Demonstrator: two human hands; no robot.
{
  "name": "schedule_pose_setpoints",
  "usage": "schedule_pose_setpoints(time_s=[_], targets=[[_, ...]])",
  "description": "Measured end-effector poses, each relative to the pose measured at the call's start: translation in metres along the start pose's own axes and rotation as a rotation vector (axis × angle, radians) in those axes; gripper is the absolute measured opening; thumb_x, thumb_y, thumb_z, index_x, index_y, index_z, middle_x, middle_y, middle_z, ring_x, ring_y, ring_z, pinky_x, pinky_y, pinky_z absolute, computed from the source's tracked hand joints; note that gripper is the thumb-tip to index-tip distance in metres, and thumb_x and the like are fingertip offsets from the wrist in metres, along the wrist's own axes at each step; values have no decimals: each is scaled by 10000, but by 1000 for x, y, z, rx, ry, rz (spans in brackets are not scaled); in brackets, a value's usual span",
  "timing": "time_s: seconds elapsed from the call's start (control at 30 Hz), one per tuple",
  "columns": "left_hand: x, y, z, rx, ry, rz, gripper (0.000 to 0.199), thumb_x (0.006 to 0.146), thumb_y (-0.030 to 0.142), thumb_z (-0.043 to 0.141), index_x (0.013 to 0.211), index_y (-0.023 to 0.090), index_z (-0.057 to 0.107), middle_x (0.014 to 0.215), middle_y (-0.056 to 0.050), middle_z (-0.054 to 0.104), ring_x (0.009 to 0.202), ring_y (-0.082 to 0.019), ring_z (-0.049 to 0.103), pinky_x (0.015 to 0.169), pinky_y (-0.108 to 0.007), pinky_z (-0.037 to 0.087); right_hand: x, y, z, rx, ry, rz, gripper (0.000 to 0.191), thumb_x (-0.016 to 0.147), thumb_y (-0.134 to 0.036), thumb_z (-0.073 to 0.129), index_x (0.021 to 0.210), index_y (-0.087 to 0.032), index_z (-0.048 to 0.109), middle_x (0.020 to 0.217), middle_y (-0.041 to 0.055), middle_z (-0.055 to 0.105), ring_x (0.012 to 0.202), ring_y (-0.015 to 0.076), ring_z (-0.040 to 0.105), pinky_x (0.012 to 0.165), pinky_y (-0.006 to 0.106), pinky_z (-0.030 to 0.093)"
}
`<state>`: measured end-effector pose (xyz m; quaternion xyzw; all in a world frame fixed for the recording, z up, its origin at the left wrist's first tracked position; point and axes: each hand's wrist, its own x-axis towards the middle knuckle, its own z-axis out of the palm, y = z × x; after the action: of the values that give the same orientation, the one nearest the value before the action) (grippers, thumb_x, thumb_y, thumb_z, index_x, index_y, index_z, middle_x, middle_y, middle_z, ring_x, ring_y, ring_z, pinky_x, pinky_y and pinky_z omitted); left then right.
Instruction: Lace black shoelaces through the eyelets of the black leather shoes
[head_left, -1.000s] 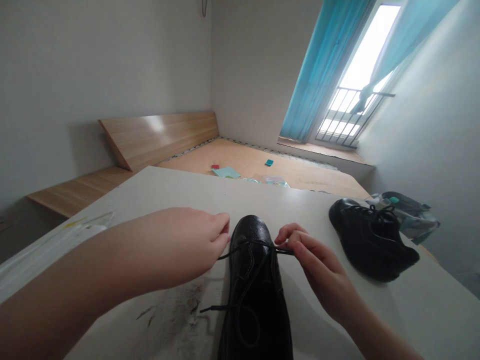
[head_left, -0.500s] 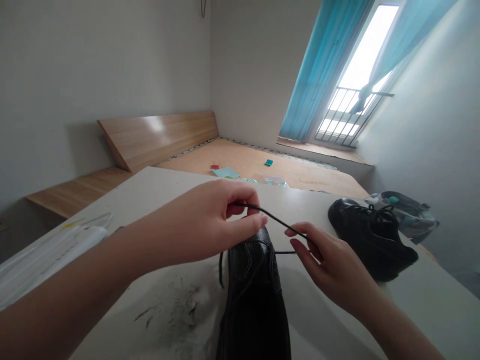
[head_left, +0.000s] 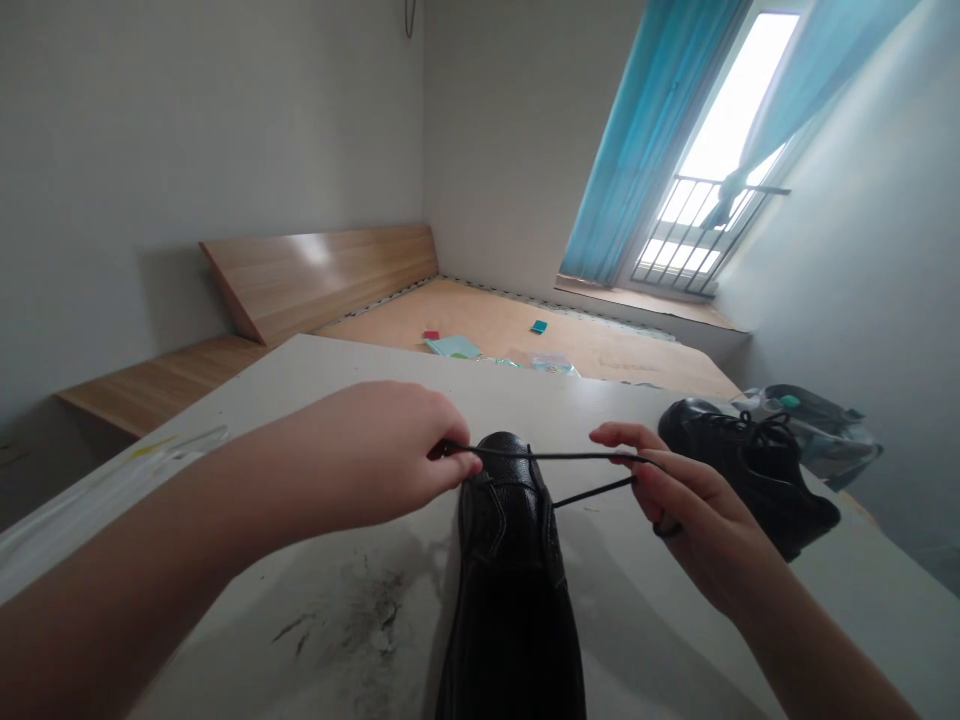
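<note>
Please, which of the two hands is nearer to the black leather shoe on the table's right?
Right. The right hand is close to that black leather shoe, at its left; the left hand is farther left, by the front of the central black leather shoe.

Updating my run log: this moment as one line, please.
left hand: pinching black shoelace | right hand: holding black shoelace | black lace-up shoe: between hands | second shoe: farther right
</note>
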<state>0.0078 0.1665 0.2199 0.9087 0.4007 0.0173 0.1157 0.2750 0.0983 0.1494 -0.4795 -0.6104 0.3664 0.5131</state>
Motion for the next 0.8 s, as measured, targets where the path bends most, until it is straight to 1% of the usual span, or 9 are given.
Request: schedule_pose_setpoints(time_s=[0.07,0.13,0.2,0.27,0.37,0.5,0.6,0.7,0.8], targets=[[0,4,-9,-77,172,36,381,896,456,434,672,223,637,654,-6,630,602,-169,538,534,-299,303,0,-2,2,265,26,48,409,871,-423,591,526,-213,529,1011,79,639,1003,267,548,853,417,475],[-1,7,-15,-194,365,84,359,904,425,446,685,214,637,775,3,648,738,-175,576,632,-291,365,0,-6,3,544,-6,107,404,880,-416,573,531,-222,512,728,44,578,746,206,562,722,388,516],[-3,11,-18,-350,515,117,327,903,402,473,689,214,635,818,19,646,813,-171,586,712,-278,397,0,-12,4,722,-21,144,374,876,-372,575,545,-218,495,557,-15,398,500,125,392,501,274,446],[-6,16,-19,-557,535,142,315,905,405,488,692,222,631,725,38,630,735,-146,593,675,-254,421,0,-18,4,753,20,154,353,859,-342,590,549,-210,481,534,-41,298,445,98,223,395,223,292],[-12,25,-17,-836,460,182,315,919,390,485,679,239,623,583,65,593,584,-115,577,571,-227,430,0,-22,3,588,183,89,364,848,-350,616,547,-201,477,559,-24,353,473,104,226,395,229,236],[-19,37,-13,-910,485,345,301,936,356,480,698,274,646,749,78,683,748,-135,624,685,-243,483,-5,-16,8,254,324,-57,315,855,-383,640,596,-216,575,653,21,542,622,144,450,489,237,366],[-19,42,-8,-1019,399,394,304,943,383,471,719,271,643,756,70,673,757,-141,627,713,-256,507,-18,-7,20,30,159,-55,121,847,-391,656,887,-289,705,840,40,660,739,191,557,614,295,471],[-17,45,-3,-1068,331,334,255,924,359,539,710,274,648,693,80,640,716,-116,623,717,-233,513,-34,-1,35,-194,-74,-105,423,835,-323,678,1243,-384,585,1051,47,669,912,235,601,800,387,509],[-15,44,0,-1070,363,302,217,908,346,572,718,283,658,643,76,600,744,-119,624,773,-241,516,-39,-1,50,-322,-197,-162,617,837,-328,670,1394,-417,421,1285,53,583,1147,281,535,963,470,448]])
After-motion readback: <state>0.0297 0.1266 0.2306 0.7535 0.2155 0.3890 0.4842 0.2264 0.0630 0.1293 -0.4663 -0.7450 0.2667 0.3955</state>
